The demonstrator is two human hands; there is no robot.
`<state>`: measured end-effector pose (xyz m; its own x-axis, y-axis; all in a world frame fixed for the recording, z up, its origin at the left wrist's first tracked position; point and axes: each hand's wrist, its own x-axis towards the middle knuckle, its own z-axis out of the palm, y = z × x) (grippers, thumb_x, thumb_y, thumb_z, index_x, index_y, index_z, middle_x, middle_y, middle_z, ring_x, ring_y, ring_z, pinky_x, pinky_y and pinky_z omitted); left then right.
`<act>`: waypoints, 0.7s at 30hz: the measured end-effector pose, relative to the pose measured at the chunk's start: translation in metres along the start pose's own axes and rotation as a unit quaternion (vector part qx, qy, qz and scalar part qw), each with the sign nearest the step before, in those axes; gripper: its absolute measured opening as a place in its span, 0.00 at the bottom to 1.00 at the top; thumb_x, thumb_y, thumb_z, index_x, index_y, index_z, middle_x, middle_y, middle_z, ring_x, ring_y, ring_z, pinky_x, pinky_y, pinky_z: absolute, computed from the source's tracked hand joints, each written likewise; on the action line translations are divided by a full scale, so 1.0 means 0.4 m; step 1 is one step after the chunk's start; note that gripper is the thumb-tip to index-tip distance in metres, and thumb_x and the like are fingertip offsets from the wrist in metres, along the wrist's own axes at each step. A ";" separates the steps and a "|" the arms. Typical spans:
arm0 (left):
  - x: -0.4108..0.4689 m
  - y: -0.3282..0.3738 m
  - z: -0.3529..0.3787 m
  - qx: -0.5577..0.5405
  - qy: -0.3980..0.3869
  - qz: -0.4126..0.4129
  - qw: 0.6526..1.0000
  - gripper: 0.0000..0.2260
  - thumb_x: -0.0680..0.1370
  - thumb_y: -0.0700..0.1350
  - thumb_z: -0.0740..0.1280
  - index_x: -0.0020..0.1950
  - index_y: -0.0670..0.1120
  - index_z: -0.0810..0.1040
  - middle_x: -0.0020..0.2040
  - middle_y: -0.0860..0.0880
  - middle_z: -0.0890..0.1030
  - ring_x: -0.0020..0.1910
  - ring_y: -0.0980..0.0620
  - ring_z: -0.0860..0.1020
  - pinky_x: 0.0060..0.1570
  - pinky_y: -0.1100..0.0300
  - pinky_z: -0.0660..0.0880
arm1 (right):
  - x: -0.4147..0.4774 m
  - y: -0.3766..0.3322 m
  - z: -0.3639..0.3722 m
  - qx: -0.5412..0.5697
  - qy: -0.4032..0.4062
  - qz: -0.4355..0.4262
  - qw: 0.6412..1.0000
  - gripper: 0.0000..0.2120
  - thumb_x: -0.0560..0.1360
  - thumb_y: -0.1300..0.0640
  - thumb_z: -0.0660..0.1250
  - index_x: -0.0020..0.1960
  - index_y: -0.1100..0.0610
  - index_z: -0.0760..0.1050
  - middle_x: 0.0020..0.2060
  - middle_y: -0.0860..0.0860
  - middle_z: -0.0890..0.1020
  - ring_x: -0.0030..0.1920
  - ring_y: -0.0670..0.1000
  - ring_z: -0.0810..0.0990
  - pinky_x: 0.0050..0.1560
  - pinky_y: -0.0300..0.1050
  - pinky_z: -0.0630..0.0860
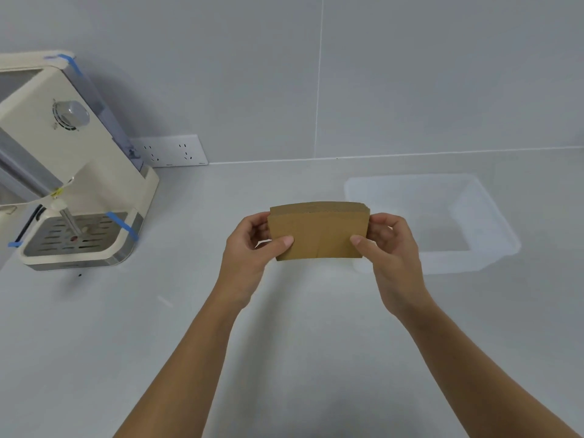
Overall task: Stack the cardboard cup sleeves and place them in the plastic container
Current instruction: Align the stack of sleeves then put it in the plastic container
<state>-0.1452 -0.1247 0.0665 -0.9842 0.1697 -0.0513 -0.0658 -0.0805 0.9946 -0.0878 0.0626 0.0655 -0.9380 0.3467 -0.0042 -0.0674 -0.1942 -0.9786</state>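
Observation:
A stack of brown cardboard cup sleeves (319,230) is held flat and upright above the grey counter, in the middle of the view. My left hand (252,248) grips its left edge, thumb on the front face. My right hand (390,248) grips its right edge the same way. A clear plastic container (493,229) sits open on the counter just right of and behind my right hand, with nothing visible inside it.
A cream espresso machine (72,172) with blue tape strips stands at the left against the wall. A white wall socket (173,150) sits beside it. The grey counter (300,343) stretches toward me under my forearms.

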 end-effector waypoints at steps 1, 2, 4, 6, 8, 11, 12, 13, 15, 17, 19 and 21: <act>0.008 0.007 0.019 0.002 -0.003 0.003 1.000 0.23 0.64 0.42 0.72 0.58 0.44 0.75 0.48 0.49 0.79 0.46 0.56 0.78 0.43 0.67 0.76 | 0.005 -0.012 -0.012 0.001 0.009 -0.004 1.000 0.15 0.63 0.60 0.68 0.48 0.51 0.70 0.48 0.55 0.79 0.47 0.50 0.79 0.43 0.38 0.75; 0.016 0.014 0.038 0.004 -0.005 0.004 1.000 0.23 0.64 0.42 0.72 0.58 0.44 0.75 0.48 0.49 0.79 0.46 0.55 0.78 0.43 0.67 0.76 | 0.010 -0.022 -0.024 0.003 0.016 -0.008 1.000 0.14 0.64 0.60 0.68 0.48 0.51 0.70 0.49 0.56 0.79 0.48 0.50 0.78 0.44 0.39 0.74; 0.029 0.025 0.074 0.009 -0.008 0.005 1.000 0.21 0.64 0.43 0.72 0.56 0.46 0.76 0.48 0.49 0.80 0.47 0.54 0.78 0.45 0.66 0.76 | 0.020 -0.040 -0.046 0.003 0.033 -0.013 0.999 0.14 0.64 0.60 0.68 0.47 0.51 0.70 0.49 0.56 0.79 0.48 0.50 0.78 0.45 0.41 0.73; 0.043 0.035 0.115 0.013 -0.010 0.006 1.000 0.19 0.64 0.44 0.72 0.54 0.49 0.77 0.49 0.50 0.80 0.48 0.54 0.78 0.46 0.64 0.76 | 0.033 -0.059 -0.072 0.003 0.052 -0.018 0.998 0.13 0.64 0.59 0.68 0.47 0.52 0.71 0.48 0.55 0.79 0.47 0.50 0.78 0.45 0.41 0.73; 0.055 0.042 0.154 0.019 -0.010 0.002 1.000 0.17 0.66 0.42 0.74 0.54 0.49 0.77 0.49 0.50 0.81 0.50 0.53 0.79 0.48 0.65 0.76 | 0.046 -0.076 -0.095 -0.001 0.067 -0.017 0.998 0.13 0.64 0.59 0.68 0.47 0.51 0.70 0.48 0.56 0.79 0.47 0.49 0.78 0.44 0.39 0.73; 0.076 0.053 0.214 0.025 -0.011 -0.011 1.000 0.15 0.70 0.38 0.72 0.56 0.47 0.77 0.52 0.49 0.82 0.52 0.53 0.79 0.49 0.65 0.76 | 0.072 -0.099 -0.134 -0.013 0.092 -0.013 0.996 0.13 0.65 0.59 0.69 0.47 0.51 0.70 0.51 0.58 0.79 0.47 0.50 0.78 0.45 0.39 0.73; 0.084 0.056 0.233 0.025 -0.010 -0.019 0.999 0.16 0.71 0.38 0.72 0.57 0.46 0.77 0.52 0.49 0.82 0.52 0.53 0.79 0.50 0.64 0.76 | 0.083 -0.105 -0.146 -0.017 0.099 -0.009 0.995 0.13 0.67 0.60 0.69 0.47 0.51 0.70 0.52 0.59 0.79 0.47 0.50 0.78 0.46 0.39 0.73; 0.094 0.059 0.251 0.025 -0.008 -0.028 0.999 0.17 0.71 0.39 0.72 0.58 0.44 0.76 0.53 0.48 0.82 0.52 0.52 0.80 0.52 0.62 0.76 | 0.095 -0.111 -0.160 -0.020 0.104 -0.002 0.994 0.12 0.69 0.62 0.69 0.47 0.51 0.69 0.52 0.59 0.79 0.47 0.51 0.78 0.47 0.40 0.73; 0.115 0.061 0.287 0.028 -0.007 -0.055 0.998 0.17 0.71 0.39 0.71 0.59 0.43 0.76 0.53 0.46 0.82 0.51 0.51 0.80 0.55 0.58 0.76 | 0.123 -0.119 -0.192 -0.027 0.107 0.015 0.994 0.11 0.72 0.64 0.67 0.49 0.54 0.69 0.53 0.60 0.79 0.48 0.52 0.78 0.52 0.45 0.75; 0.133 0.057 0.317 0.028 -0.018 -0.080 0.996 0.15 0.71 0.39 0.71 0.57 0.43 0.77 0.53 0.45 0.82 0.50 0.50 0.81 0.57 0.56 0.76 | 0.150 -0.122 -0.222 -0.038 0.111 0.031 0.993 0.11 0.72 0.64 0.66 0.51 0.55 0.69 0.52 0.59 0.80 0.49 0.54 0.78 0.57 0.51 0.74; 0.149 0.047 0.351 0.039 -0.026 -0.098 0.994 0.14 0.71 0.39 0.70 0.56 0.42 0.78 0.53 0.45 0.82 0.50 0.50 0.81 0.58 0.53 0.76 | 0.177 -0.121 -0.253 -0.046 0.115 0.052 0.991 0.12 0.72 0.64 0.66 0.53 0.57 0.69 0.49 0.57 0.80 0.49 0.54 0.78 0.58 0.52 0.73; 0.161 0.034 0.375 0.057 -0.028 -0.109 0.992 0.11 0.72 0.40 0.70 0.53 0.43 0.79 0.52 0.45 0.83 0.51 0.48 0.81 0.59 0.51 0.76 | 0.197 -0.113 -0.275 -0.049 0.116 0.074 0.989 0.13 0.72 0.63 0.66 0.55 0.58 0.69 0.49 0.56 0.80 0.50 0.55 0.78 0.57 0.51 0.74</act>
<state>-0.1848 0.0325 0.0902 -0.9373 0.2261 -0.2653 -0.2549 0.0747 0.9641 -0.1212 0.1997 0.0869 -0.8314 0.5242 -0.1843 0.1085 -0.1721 -0.9791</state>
